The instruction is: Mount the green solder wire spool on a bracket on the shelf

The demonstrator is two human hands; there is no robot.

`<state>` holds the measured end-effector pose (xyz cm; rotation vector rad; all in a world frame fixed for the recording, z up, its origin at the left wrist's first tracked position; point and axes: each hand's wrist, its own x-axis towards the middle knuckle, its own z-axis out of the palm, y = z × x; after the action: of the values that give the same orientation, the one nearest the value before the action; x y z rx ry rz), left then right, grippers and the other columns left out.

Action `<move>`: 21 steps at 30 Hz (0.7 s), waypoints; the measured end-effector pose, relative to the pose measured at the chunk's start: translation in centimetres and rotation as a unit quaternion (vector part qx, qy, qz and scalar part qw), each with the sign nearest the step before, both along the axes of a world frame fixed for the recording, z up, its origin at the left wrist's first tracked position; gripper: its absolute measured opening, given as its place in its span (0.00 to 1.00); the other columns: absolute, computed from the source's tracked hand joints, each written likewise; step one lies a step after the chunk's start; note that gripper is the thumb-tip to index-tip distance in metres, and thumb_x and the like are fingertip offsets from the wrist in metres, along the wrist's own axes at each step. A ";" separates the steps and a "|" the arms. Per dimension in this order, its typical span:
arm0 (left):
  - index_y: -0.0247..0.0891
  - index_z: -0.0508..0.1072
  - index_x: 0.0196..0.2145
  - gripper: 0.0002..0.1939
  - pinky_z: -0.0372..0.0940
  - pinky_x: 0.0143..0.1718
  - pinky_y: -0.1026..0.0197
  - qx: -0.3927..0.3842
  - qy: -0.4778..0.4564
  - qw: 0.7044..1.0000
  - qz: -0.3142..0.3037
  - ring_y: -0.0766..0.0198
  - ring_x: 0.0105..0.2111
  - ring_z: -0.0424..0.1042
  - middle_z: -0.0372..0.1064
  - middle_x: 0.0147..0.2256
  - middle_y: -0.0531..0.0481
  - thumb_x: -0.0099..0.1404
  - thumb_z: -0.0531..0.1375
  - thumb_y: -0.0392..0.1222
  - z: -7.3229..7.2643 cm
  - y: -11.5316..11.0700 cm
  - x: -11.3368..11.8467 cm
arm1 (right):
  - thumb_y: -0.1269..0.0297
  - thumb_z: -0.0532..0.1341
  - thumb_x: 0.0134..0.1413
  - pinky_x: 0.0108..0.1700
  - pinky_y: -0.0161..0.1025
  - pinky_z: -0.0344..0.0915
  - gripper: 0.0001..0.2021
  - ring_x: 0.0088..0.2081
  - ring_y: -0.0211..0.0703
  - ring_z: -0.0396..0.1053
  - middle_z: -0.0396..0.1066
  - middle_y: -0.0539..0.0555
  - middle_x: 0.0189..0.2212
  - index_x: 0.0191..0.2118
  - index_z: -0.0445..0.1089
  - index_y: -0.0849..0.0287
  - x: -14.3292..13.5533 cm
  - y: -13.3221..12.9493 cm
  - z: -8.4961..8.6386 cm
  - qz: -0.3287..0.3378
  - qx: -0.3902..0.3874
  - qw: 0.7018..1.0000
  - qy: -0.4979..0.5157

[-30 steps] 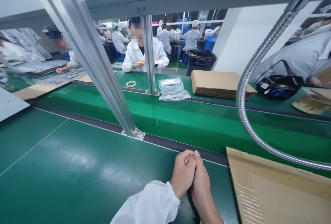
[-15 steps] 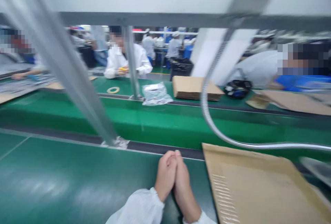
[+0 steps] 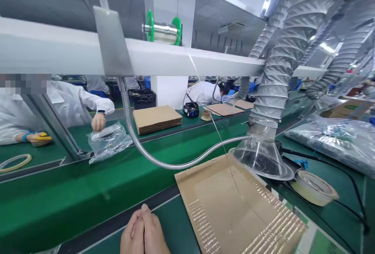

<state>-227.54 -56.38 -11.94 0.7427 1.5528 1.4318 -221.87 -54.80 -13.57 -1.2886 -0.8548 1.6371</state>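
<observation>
My left hand [image 3: 133, 232] and my right hand [image 3: 153, 233] are pressed together at the bottom of the head view, over the near edge of the green bench [image 3: 175, 222]. The fingers of each are closed against the other hand, and no object shows between them. Just right of them lies a flattened cardboard sheet [image 3: 228, 203] with ridged tape strips. A clear funnel hood [image 3: 260, 160] on a grey duct stands over its far right corner.
A flexible metal hose [image 3: 172, 166] curves above the cardboard. Right of the hood is a tape roll [image 3: 313, 187] near black cables. Across the green channel are a plastic bag [image 3: 108, 140], touched by another person's hand, and stacked cardboard [image 3: 156, 119]. A solder spool [image 3: 162, 32] hangs overhead.
The view has swung right and up, bringing the hood, duct and spool into sight. My hands stay together, now lower and further left in view. Another person's hand has reached the plastic bag.
</observation>
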 end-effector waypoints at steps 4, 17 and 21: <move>0.40 0.73 0.27 0.11 0.67 0.42 0.58 0.033 -0.022 0.997 0.063 0.55 0.36 0.72 0.74 0.30 0.49 0.49 0.63 0.50 -0.2 -1.1 1.8 | 0.36 0.61 0.51 0.37 0.39 0.68 0.25 0.34 0.48 0.72 0.70 0.52 0.21 0.25 0.70 0.56 1.0 -1.5 1.7 -0.016 0.032 0.999 -0.022; 0.40 0.76 0.28 0.08 0.61 0.32 0.60 0.019 -0.006 0.996 0.092 0.60 0.29 0.69 0.73 0.26 0.50 0.59 0.56 0.39 -2.6 -1.1 2.5 | 0.50 0.64 0.50 0.31 0.35 0.68 0.15 0.27 0.39 0.69 0.72 0.47 0.24 0.31 0.68 0.58 1.6 -1.2 0.0 0.001 -0.124 0.992 0.017; 0.41 0.77 0.29 0.08 0.62 0.34 0.58 0.001 -0.005 0.996 0.092 0.58 0.30 0.70 0.74 0.27 0.50 0.58 0.57 0.40 -2.1 -1.3 2.2 | 0.51 0.64 0.50 0.29 0.34 0.66 0.14 0.24 0.37 0.67 0.70 0.45 0.22 0.30 0.66 0.57 1.5 -1.0 -0.2 0.011 -0.121 0.992 0.020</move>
<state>-225.38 -57.66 -14.05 0.6045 1.6464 1.5678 -220.36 -55.83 -13.73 -1.4081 -0.6627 1.8205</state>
